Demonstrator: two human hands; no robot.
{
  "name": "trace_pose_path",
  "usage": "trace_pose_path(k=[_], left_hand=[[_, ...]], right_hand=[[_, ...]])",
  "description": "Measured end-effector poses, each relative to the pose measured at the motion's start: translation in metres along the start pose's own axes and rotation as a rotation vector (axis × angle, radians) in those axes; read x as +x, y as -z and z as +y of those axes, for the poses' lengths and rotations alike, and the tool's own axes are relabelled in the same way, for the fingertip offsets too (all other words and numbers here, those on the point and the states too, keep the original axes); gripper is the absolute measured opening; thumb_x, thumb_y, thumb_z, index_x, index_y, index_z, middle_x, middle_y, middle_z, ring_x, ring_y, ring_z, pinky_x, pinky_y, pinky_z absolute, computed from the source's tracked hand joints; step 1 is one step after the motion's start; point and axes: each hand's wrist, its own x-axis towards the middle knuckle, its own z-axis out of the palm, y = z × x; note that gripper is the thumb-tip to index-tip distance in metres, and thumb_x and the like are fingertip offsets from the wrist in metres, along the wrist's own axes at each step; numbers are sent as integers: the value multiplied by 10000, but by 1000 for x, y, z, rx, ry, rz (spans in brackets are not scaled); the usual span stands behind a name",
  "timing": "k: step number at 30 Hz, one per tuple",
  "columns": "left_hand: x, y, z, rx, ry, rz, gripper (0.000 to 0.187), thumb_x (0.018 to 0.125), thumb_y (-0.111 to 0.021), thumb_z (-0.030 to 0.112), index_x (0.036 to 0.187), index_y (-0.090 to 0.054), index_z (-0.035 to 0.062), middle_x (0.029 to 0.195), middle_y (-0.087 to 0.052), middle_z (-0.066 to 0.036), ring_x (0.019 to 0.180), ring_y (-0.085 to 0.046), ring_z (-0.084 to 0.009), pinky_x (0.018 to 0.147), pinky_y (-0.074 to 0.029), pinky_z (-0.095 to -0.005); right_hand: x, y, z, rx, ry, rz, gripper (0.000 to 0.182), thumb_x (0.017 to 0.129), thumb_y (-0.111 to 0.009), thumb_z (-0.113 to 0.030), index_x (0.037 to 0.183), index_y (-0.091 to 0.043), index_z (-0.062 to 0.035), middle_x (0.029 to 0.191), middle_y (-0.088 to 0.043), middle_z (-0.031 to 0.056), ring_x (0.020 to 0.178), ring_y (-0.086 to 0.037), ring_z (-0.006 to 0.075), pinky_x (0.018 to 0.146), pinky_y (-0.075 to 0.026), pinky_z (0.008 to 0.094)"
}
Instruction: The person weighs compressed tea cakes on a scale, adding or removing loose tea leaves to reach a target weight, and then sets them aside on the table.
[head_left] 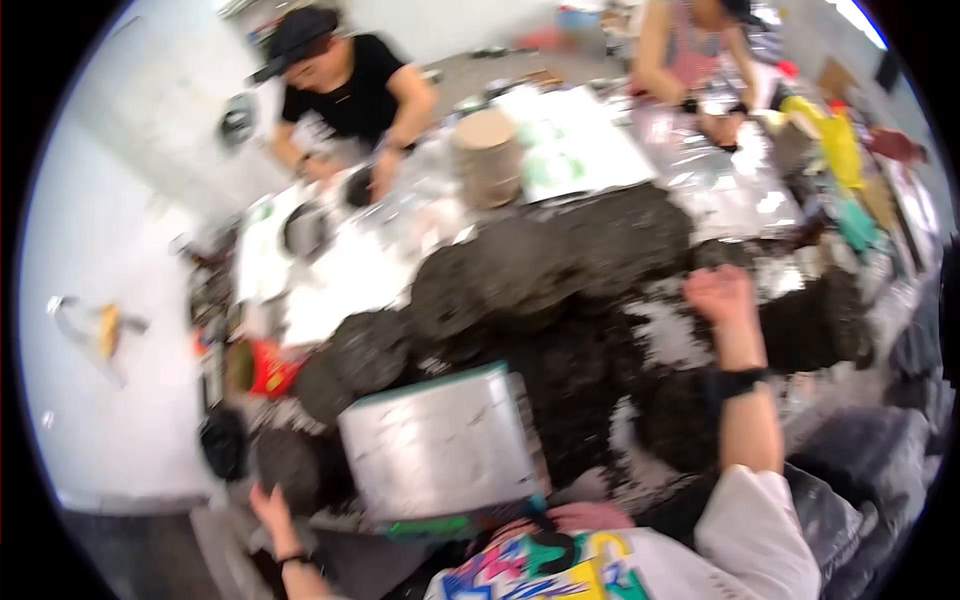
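Observation:
My left hand (pixel 272 512) is low on the left, its blurred fingers apart, beside a dark round lump of clay (pixel 290 468). Further out on the right, my right hand (pixel 722 292) reaches over the work table, right by another small dark lump (pixel 722 254). Blur smears its fingers, and I cannot tell whether they hold anything. Between my arms, a silver flat-topped box (pixel 440 445) with green edges stands close to my body. Behind it a long row of dark wet clay lumps (pixel 520 265) runs across the table.
Two people work across the table, one in a black shirt (pixel 360 90) and one at the far right (pixel 690 60). A grey cylinder (pixel 488 160) stands near white sheets (pixel 570 140). A red container (pixel 268 368) is at left, black plastic bags (pixel 860 470) at right.

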Motion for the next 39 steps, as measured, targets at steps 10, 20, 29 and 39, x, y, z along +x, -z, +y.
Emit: trace_pose_path(k=[10,20,29,39], left_hand=[[8,-20,-42,-118,508,-123,989,704,-738,478,1340,-280,-125,1382,-326,-285,1268,-357,-386,1037,-337,-450],[-21,13,24,-49,280,169,565,830,-665,339,1216,-436,-4,1244,-456,-206,1113,-464,-366,953,-396,-474],[1,24,-26,-1386,859,32,654,904,-567,216,1422,-215,27,1423,-310,-161,1280,-343,-325,1045,-334,-485],[-81,-37,101,-1350,356,-331,522,885,-582,129,1335,-339,30,1285,-436,-156,1157,-460,-330,921,-428,-476]], right_hand=[[-92,225,-45,-2209,799,466,770,759,-707,-356,1313,-371,60,1331,-419,252,1247,-407,312,1040,-308,371],[-140,251,50,-2103,1076,753,658,750,-735,-322,1207,-451,56,1165,-539,223,1055,-528,383,885,-423,441],[-175,236,53,-974,766,58,398,859,-620,-198,1183,-539,20,1145,-581,93,999,-558,199,866,-429,306],[-265,95,262,-1227,1009,-313,266,783,-606,-16,1047,-568,-6,975,-575,101,938,-548,200,831,-442,332]])
